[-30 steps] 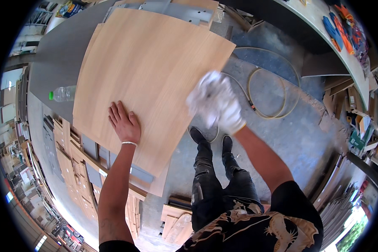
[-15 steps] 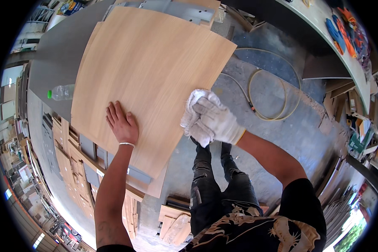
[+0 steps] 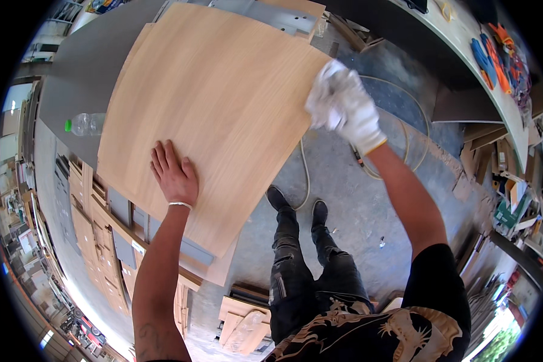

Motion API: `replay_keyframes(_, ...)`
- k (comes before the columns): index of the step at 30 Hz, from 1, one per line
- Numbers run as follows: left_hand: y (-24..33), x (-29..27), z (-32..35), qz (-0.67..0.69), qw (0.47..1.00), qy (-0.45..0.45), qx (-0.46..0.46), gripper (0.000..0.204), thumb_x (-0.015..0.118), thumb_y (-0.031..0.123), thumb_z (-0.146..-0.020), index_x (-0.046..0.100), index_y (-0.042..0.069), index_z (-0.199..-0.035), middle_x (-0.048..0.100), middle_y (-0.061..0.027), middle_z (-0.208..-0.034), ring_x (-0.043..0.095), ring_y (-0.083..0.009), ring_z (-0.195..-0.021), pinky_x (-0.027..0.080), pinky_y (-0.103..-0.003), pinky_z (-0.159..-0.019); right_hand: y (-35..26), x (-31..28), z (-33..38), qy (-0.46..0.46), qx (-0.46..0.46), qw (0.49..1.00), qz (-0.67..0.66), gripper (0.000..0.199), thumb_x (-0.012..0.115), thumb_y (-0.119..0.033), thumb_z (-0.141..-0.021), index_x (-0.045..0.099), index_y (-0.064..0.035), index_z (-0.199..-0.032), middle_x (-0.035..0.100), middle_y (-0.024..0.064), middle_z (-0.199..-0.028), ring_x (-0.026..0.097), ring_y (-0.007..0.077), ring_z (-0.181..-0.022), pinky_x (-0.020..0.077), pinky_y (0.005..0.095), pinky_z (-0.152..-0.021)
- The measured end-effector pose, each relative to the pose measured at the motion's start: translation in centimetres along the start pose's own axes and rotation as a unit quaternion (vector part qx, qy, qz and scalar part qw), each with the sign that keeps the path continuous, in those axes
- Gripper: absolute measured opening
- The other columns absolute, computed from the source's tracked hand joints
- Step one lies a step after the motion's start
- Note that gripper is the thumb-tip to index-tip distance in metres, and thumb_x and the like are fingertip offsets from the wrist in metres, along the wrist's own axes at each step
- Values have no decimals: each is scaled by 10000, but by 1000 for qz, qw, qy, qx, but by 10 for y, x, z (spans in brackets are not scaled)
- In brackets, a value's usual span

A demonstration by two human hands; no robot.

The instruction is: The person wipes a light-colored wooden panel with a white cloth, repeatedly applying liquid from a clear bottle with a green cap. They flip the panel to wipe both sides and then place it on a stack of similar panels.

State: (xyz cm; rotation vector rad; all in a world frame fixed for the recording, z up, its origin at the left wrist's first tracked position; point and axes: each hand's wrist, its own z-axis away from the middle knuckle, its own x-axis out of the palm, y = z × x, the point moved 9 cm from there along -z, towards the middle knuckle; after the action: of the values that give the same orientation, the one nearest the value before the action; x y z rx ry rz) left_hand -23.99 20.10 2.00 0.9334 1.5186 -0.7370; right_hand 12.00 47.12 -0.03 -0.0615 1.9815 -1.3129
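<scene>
A light wood-grain panel (image 3: 223,90) lies flat on top of other boards in front of me. My left hand (image 3: 175,173), bare, rests palm down on its near left part with the fingers stretched out. My right hand (image 3: 359,120) wears a white glove and is closed round a bunched white cloth (image 3: 327,93). The cloth presses against the panel's right edge, close to the far right corner. Motion blurs the glove and cloth a little, and the fingertips are hidden in the folds.
A clear plastic bottle (image 3: 87,124) with a green cap lies on the grey board (image 3: 72,78) at the left. A hose (image 3: 306,172) coils on the concrete floor to the right. Stacked boards (image 3: 99,241) stand at the near left. Blue and orange tools (image 3: 492,63) lie on a white-topped bench at the far right.
My right hand has slid the cloth away from me along the panel's right edge, toward the far corner. The left hand stays in the same place on the panel.
</scene>
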Motion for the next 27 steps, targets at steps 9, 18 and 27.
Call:
replay_keyframes(9, 5, -4, 0, -2, 1000, 9, -7, 627, 475, 280, -1046, 360, 71, -1626, 305, -200, -1705, 218, -407, -1594, 150, -549, -1299, -31, -29, 7, 71, -165, 969, 173, 237, 757, -138, -827, 728, -63, -1050, 726, 197, -1146, 674, 376, -1182, 487, 444, -1127)
replay_keyframes(18, 7, -2, 2, -3, 1000, 6, -3, 633, 476, 281, -1046, 349, 73, -1630, 296, -196, -1709, 213, -403, -1596, 152, -548, -1299, 21, -28, 7, 14, -95, 993, 63, 404, 732, -121, -865, 649, -68, -1256, 640, 216, -1367, 618, 378, -1297, 472, 474, -1153)
replay_keyframes(27, 4, -2, 2, 0, 1000, 1, -6, 641, 467, 286, -1049, 336, 68, -1637, 289, -197, -1713, 206, -400, -1600, 141, -549, -1299, -29, -29, 10, 44, -224, 959, 169, 193, 761, -83, -824, 720, -48, -1010, 734, 210, -1238, 655, 399, -1264, 424, 519, -1200)
